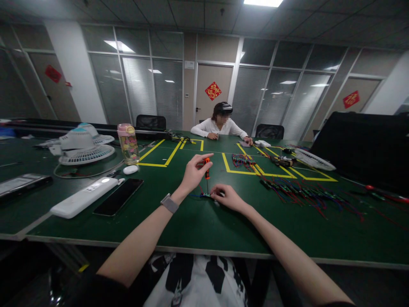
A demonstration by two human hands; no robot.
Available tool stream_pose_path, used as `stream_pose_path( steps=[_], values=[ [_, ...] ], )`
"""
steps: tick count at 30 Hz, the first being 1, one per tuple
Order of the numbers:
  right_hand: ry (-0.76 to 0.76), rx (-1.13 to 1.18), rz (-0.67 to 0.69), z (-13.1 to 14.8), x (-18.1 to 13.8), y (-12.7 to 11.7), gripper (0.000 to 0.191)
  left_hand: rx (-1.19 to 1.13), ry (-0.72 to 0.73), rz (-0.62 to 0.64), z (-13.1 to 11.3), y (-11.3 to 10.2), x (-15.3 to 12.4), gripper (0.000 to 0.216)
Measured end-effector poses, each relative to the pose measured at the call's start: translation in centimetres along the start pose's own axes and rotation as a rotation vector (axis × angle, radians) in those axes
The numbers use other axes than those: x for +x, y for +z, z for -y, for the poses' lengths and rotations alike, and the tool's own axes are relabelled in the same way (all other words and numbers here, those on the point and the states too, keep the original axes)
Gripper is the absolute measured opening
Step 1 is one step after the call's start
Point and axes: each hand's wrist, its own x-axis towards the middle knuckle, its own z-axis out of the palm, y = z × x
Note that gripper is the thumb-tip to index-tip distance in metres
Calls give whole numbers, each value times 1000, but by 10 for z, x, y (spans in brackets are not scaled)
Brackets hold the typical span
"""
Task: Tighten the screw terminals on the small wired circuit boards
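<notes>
My left hand [193, 172] pinches the orange handle of a small screwdriver [207, 169], held upright with its tip down on a small wired component [204, 195] on the green table [198, 226]. A grey watch sits on my left wrist. My right hand [227, 197] lies on the table right beside that component, fingers curled and pressing it down. Thin red and blue wires run out of the component toward the left.
A white power bank [83, 196], a black phone [119, 196], a white mouse [130, 169], a pink bottle [128, 143] and white fans [83, 147] lie left. Several coloured wire bundles [303, 194] spread right. A person in white [220, 125] sits opposite. A black case [361, 147] stands far right.
</notes>
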Motion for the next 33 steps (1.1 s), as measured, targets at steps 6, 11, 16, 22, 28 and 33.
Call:
stream_pose_path(
  steps=[6, 11, 16, 22, 28, 33],
  values=[
    [7, 8, -1, 0, 0, -1, 12, -79, -1, 40, 2, 0, 1, 33],
    [7, 18, 5, 0, 0, -1, 12, -29, 6, -14, 0, 0, 0, 32],
    [16, 22, 11, 2, -1, -1, 12, -39, -16, -12, -2, -2, 1, 30],
    [12, 18, 12, 4, -1, -3, 11, -28, -10, -36, 1, -1, 1, 33],
    [12, 26, 17, 1, 0, -1, 12, -86, -19, 29, 2, 0, 2, 35],
    [13, 34, 7, -1, -1, 0, 13, 52, 22, -13, 0, 0, -1, 34]
  ],
)
